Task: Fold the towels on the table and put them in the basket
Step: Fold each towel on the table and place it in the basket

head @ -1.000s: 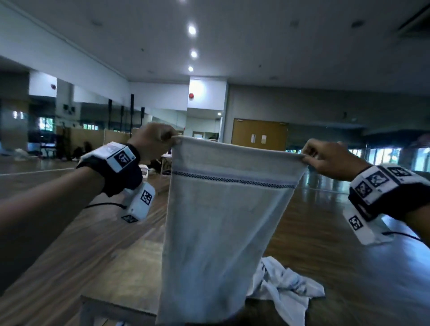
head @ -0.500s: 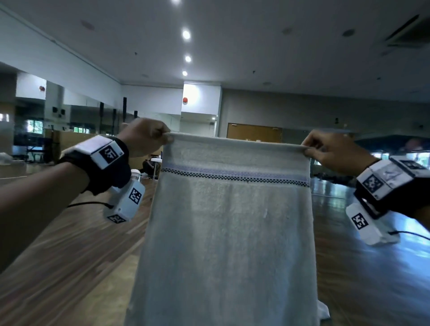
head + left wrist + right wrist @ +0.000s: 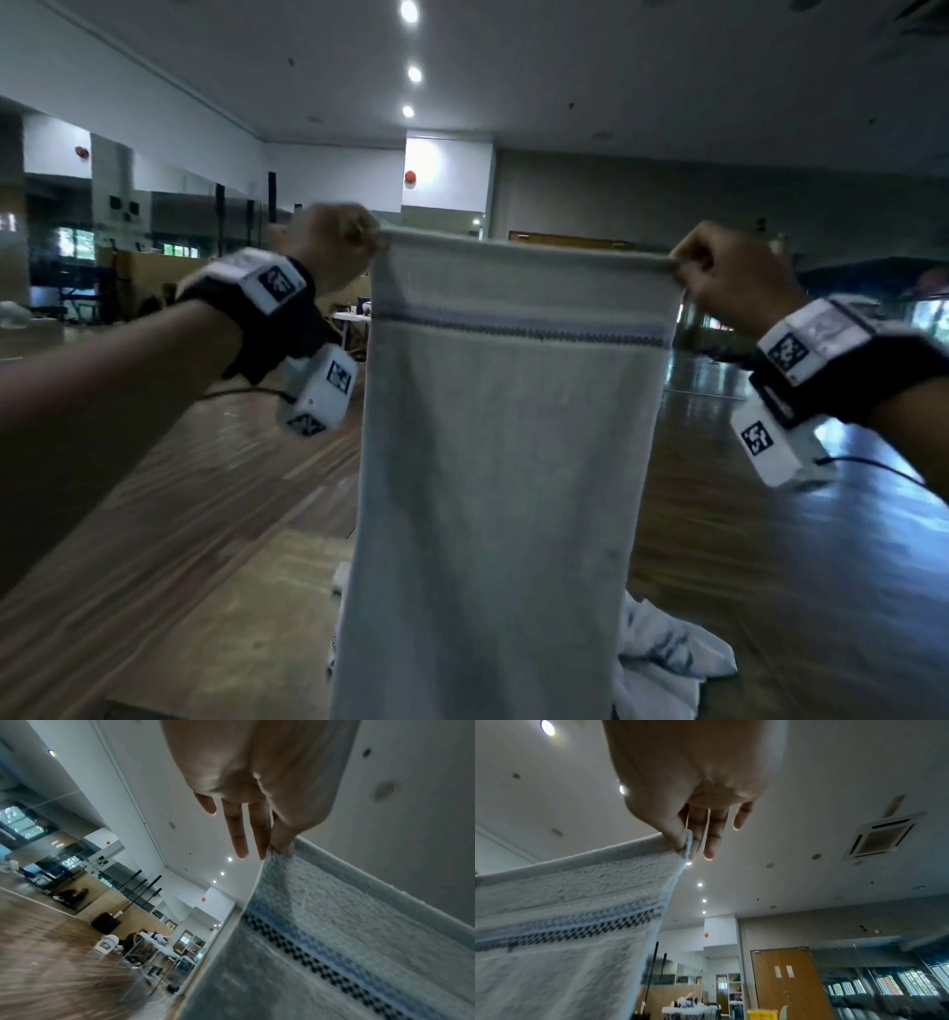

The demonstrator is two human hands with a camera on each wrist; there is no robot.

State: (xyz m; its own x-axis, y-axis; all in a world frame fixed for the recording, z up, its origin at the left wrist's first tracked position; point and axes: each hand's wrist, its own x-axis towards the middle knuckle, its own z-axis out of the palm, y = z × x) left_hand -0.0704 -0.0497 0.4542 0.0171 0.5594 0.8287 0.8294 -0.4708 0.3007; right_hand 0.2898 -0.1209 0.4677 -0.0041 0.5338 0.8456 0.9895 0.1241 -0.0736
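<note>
Pale grey towel (image 3: 503, 462), dark checked band near top, hung full length above table (image 3: 221, 632). Top corners pinched: left hand (image 3: 334, 246), right hand (image 3: 729, 272). White crumpled towel (image 3: 662, 652) on table behind.

Your wooden table (image 3: 231, 632) stretched away below, its tan top bare along the left side. On it, toward the far right, a crumpled white towel (image 3: 662, 652) lay in a loose heap, partly hidden behind hanging cloth. Past the table's edge the glossy wood floor (image 3: 770, 539) spread out, catching window light.
</note>
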